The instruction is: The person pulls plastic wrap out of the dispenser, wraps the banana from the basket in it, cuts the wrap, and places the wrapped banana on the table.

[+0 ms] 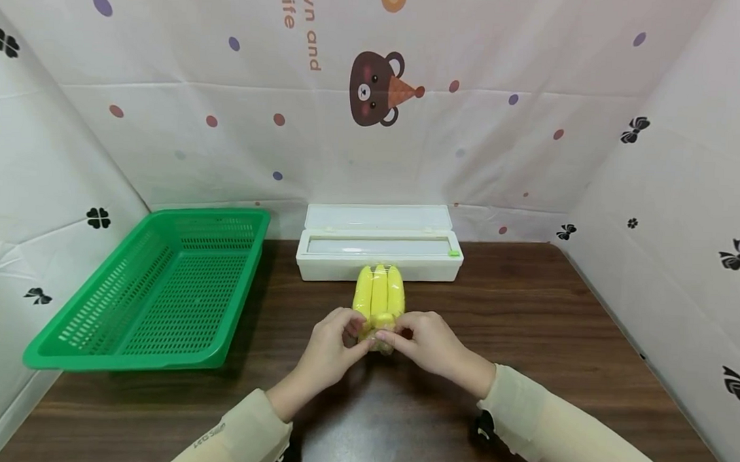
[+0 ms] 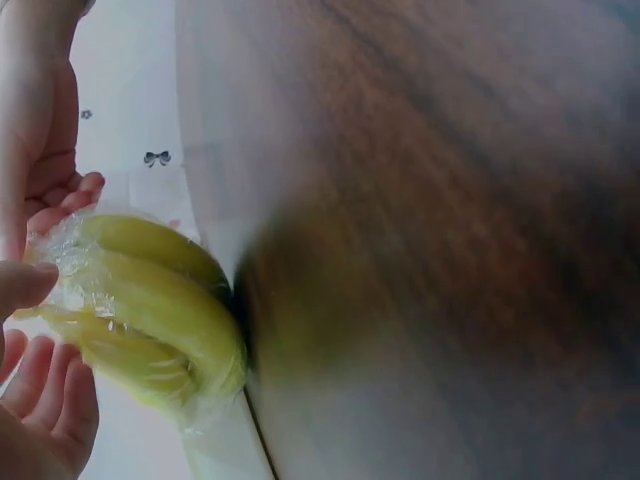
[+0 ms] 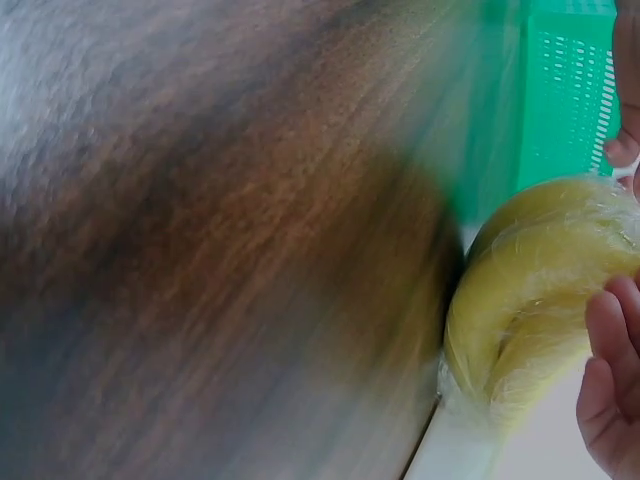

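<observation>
A bunch of yellow bananas (image 1: 380, 292) in clear plastic wrap (image 2: 90, 270) lies on the dark wooden table, its far end against the white dispenser box. From the left, my left hand (image 1: 329, 345) pinches the wrap at the bunch's near end between thumb and fingers. My right hand (image 1: 430, 342) pinches it from the opposite side, the two thumbs almost meeting. In the right wrist view, the wrapped bananas (image 3: 540, 270) show a curved side with crinkled film. The fingertips at the near end are partly hidden by film and by each other.
Behind the bananas stands the white wrap dispenser box (image 1: 377, 269) with its lid raised and a green slider (image 1: 453, 253) at its right end. A green perforated basket (image 1: 219, 353) sits to the left. Printed cloth walls (image 1: 501, 161) enclose the table (image 1: 526, 311).
</observation>
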The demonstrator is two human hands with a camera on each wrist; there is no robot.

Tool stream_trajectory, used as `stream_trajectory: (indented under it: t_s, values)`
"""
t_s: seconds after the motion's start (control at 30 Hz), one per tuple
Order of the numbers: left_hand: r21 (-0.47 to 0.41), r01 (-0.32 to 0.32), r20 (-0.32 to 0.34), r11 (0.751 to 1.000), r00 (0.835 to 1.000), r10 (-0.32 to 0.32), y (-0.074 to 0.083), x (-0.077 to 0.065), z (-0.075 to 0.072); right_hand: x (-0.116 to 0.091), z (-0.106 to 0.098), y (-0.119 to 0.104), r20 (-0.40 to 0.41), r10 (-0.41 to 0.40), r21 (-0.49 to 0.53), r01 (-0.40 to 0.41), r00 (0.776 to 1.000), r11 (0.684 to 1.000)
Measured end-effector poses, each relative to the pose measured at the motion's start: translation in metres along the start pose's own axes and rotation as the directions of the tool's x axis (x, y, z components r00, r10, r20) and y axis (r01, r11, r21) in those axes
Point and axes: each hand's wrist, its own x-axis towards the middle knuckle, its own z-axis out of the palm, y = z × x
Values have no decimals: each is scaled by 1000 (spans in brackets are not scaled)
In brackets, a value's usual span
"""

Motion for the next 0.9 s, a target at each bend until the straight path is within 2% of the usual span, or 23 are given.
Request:
stream_trajectory:
  t_s: [0.1,0.23,0.5,0.9]
  values:
    - [68,-52,-8,996,999,53,-1,1,-2,-2,0,-1,-85,-12,-35,9,996,999]
    - [100,-95,18,990,995,94,0,2,-2,-3,-1,-2,-151,-22,-38,16,988,999]
    - [35,-65,56,997,996,63,3,3,1,-6,-3,-7,-174,-42,-23,39,984,999]
    - [36,-109,118,993,988,104,4,5,1,-6,-6,-9,-212,-93,-120,69,973,990]
